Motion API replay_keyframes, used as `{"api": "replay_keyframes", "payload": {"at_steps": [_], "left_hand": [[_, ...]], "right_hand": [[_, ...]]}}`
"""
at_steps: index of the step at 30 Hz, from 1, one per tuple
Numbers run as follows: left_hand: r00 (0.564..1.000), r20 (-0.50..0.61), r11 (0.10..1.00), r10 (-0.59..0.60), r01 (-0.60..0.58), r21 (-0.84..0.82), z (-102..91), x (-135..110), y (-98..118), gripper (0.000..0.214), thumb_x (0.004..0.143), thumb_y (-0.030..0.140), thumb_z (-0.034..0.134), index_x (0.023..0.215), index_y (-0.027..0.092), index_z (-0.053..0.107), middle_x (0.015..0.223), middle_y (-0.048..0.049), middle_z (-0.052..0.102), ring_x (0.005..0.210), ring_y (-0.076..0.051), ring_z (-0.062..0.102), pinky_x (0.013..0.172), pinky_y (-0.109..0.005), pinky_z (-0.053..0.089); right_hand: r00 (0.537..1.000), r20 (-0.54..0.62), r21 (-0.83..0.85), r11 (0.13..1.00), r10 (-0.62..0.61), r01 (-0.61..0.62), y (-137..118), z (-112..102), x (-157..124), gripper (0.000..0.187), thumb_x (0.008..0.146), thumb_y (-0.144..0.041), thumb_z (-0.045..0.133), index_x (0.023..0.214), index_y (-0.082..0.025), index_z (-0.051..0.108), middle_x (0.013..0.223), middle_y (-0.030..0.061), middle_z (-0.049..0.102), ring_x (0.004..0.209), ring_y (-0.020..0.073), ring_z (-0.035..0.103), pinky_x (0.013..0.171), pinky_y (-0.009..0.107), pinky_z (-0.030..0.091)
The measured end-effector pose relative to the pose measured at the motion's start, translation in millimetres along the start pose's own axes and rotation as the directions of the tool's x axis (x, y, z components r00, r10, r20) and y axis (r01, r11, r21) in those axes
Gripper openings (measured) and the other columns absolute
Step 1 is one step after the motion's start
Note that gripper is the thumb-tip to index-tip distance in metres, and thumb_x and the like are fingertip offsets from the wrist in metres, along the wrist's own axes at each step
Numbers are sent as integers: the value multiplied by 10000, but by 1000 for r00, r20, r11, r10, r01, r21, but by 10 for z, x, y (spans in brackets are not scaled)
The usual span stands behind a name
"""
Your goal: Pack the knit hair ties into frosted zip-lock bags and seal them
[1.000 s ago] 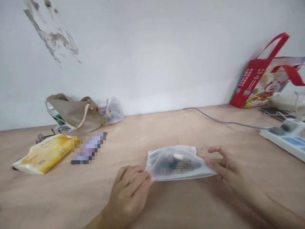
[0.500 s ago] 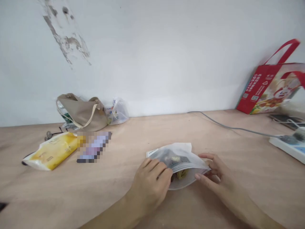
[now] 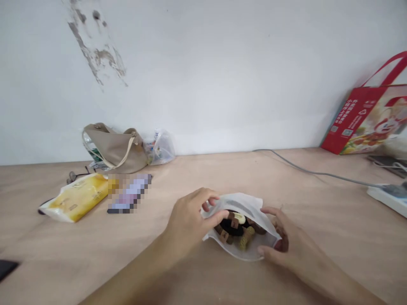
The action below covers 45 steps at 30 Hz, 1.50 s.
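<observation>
A white zip pouch [image 3: 235,253] lies on the table with its mouth spread wide towards me. Inside are several soft bands that look like hair ties [image 3: 246,238], in brown, black, cream and mustard. My left hand [image 3: 192,220] is at the pouch's left side, thumb stretched across the mouth and apart from the curled fingers; it is open. At the right corner, my right hand [image 3: 286,239] grips the pouch edge, thumb near the front rim and fingers around the back.
On the left lie a yellow-and-white packet [image 3: 82,197], a pixelated phone [image 3: 132,194] and glasses [image 3: 73,176]. A taupe bag [image 3: 117,148] and a clear plastic bag [image 3: 163,148] rest against the wall. Rightwards are a grey cable [image 3: 299,170], a power strip [image 3: 388,201] and a red carrier bag [image 3: 346,123].
The pouch mouth has opened wider, showing more of the contents. My left hand has released its closed hold on the upper edge and spread its thumb. My right hand stays at the right corner.
</observation>
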State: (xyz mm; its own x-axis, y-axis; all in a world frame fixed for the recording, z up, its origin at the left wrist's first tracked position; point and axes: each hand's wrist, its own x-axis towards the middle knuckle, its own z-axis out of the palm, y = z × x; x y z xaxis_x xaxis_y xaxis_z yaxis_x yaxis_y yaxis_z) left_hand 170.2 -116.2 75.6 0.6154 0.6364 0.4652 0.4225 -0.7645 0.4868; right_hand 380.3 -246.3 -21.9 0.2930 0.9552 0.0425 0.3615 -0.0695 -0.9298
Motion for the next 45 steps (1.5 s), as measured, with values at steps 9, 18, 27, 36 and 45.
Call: {"api": "replay_keyframes", "payload": {"at_steps": [9, 18, 27, 36, 45], "left_hand": [[764, 393, 713, -512, 633, -303, 44, -201, -481, 423, 727, 511, 542, 487, 166, 592, 455, -28, 596, 410, -152, 529, 412, -226, 364], [761, 319, 602, -565, 644, -473, 292, -236, -231, 188, 664, 340, 608, 599, 166, 638, 532, -3, 612, 500, -140, 562, 430, -199, 356], [792, 71, 558, -606, 487, -673, 293, -284, -272, 229, 563, 299, 744, 735, 176, 656, 701, -21, 691, 714, -185, 644, 664, -254, 488], [802, 3, 482, -598, 362, -798, 285, -345, -336, 264, 636, 328, 747, 842, 174, 685, 824, -27, 686, 840, -186, 624, 769, -259, 488], [867, -14, 478, -498, 261, -839, 290, -317, -327, 267, 719, 423, 722, 803, 200, 600, 816, 6, 640, 787, -142, 579, 705, -208, 463]], "right_hand": [[989, -145, 76, 997, 39, -28, -109, -145, 176, 380, 834, -557, 503, 1007, -269, 680, 1099, 40, 683, 1093, 292, 570, 902, 380, 435], [965, -246, 304, 953, 90, -11, 33, 8, 284, 412, 711, -465, 680, 1039, -227, 604, 769, 30, 729, 762, 237, 676, 680, 323, 494], [958, -282, 502, 859, 50, 103, -111, 135, 130, 433, 674, -418, 758, 914, -270, 429, 725, -9, 699, 696, 177, 642, 628, 270, 470], [969, -246, 526, 842, 19, 117, -179, 116, 86, 318, 665, -398, 763, 886, -246, 592, 787, 5, 671, 743, 184, 606, 668, 291, 473], [955, -297, 399, 906, -19, 143, -207, 106, 92, 270, 783, -502, 624, 788, -232, 631, 807, 9, 614, 799, 185, 540, 725, 274, 429]]}}
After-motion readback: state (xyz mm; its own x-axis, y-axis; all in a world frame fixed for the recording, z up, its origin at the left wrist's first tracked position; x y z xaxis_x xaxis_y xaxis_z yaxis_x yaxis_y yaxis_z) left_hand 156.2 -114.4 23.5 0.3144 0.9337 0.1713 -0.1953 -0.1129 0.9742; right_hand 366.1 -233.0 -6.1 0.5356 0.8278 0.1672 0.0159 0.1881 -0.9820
